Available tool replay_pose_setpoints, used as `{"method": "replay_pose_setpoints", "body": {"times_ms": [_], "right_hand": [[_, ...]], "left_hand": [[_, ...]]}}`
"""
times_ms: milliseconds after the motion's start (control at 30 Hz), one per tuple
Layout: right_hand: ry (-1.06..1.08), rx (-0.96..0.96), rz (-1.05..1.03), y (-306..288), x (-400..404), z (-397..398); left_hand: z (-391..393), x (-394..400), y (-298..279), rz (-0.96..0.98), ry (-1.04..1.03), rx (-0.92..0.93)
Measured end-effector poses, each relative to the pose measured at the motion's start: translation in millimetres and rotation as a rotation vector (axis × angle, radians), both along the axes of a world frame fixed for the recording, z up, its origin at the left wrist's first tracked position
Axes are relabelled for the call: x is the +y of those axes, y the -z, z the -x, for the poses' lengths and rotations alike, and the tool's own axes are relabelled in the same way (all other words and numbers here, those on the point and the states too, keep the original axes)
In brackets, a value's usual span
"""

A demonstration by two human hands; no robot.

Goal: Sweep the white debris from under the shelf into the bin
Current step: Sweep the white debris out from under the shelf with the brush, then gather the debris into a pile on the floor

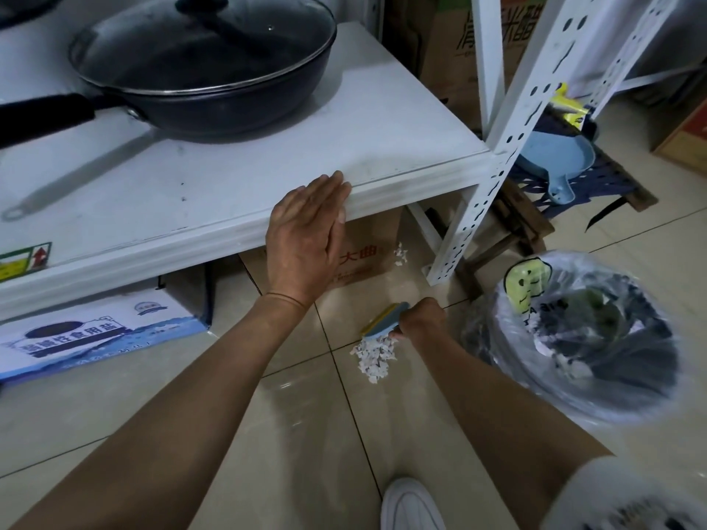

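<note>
A pile of white debris [373, 355] lies on the floor tiles in front of the white shelf [382, 147]. My right hand [422, 319] grips a small blue and yellow brush [384, 319], its bristles touching the pile's far side. A smaller patch of white debris [399, 256] lies under the shelf beside a cardboard box [363, 258]. My left hand [306, 239] rests flat on the shelf's front edge, fingers together. The bin [574, 338], lined with a clear plastic bag, stands on the floor to the right of the pile.
A black lidded pan [202, 63] sits on the shelf. A white and blue box [95, 330] lies under the shelf at left. The shelf's perforated post [497, 177] stands by the bin. A blue dustpan [554, 158] rests on a stool behind it. My white shoe [409, 506] is below.
</note>
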State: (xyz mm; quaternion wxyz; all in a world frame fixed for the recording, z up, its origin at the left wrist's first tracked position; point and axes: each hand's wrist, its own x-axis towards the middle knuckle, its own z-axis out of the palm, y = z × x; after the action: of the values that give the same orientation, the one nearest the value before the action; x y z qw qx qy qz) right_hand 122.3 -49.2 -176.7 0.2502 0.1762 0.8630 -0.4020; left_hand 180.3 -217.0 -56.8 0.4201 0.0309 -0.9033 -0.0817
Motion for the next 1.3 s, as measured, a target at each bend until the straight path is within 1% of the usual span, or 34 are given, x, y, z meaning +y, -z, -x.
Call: {"method": "replay_pose_setpoints", "body": {"times_ms": [33,100,200,333,467,567,633,700,767,867,933,1067,1133,1200,1233,1300], "right_hand": [[-0.006,-0.007,-0.001,-9,0,-4],[-0.087,0.031,-0.073,-21,0,-7],[-0.154,0.13,-0.163,-34,-2,-5],[-0.161,0.286,-0.193,-50,-4,0],[-0.251,0.448,-0.289,-57,4,5],[-0.304,0.504,-0.311,-59,4,12],[-0.333,0.524,-0.3,-62,1,15],[-0.341,0.554,-0.28,-63,-2,19],[-0.333,0.578,-0.27,-62,-4,21],[-0.288,0.596,-0.247,-59,-9,22],[-0.258,0.588,-0.233,-55,-11,23],[-0.181,0.493,-0.112,-45,-16,27],[-0.22,0.412,-0.044,-43,-15,27],[-0.234,0.37,0.017,-44,-10,28],[-0.208,0.392,0.033,-46,-6,27],[-0.089,0.533,0.041,-51,1,27]], "left_hand": [[0,0,0,-0.002,0.006,-0.002],[-1,1,-1,-0.005,0.009,-0.002],[-3,1,-2,-0.009,0.007,-0.031],[-6,1,-9,-0.031,0.023,-0.109],[-21,17,-22,-0.05,-0.024,-0.264],[-34,54,-13,0.008,0.053,-0.39],[-30,75,4,-0.084,0.139,-0.504],[-15,85,30,-0.266,0.169,-0.609],[3,89,54,-0.409,0.209,-0.665],[24,88,79,-0.558,0.301,-0.642],[32,85,86,-0.582,0.325,-0.588],[39,72,100,-0.546,0.307,-0.583],[42,65,109,-0.495,0.317,-0.583],[42,58,118,-0.446,0.284,-0.575],[41,56,120,-0.453,0.271,-0.57],[39,55,122,-0.455,0.263,-0.548]]}}
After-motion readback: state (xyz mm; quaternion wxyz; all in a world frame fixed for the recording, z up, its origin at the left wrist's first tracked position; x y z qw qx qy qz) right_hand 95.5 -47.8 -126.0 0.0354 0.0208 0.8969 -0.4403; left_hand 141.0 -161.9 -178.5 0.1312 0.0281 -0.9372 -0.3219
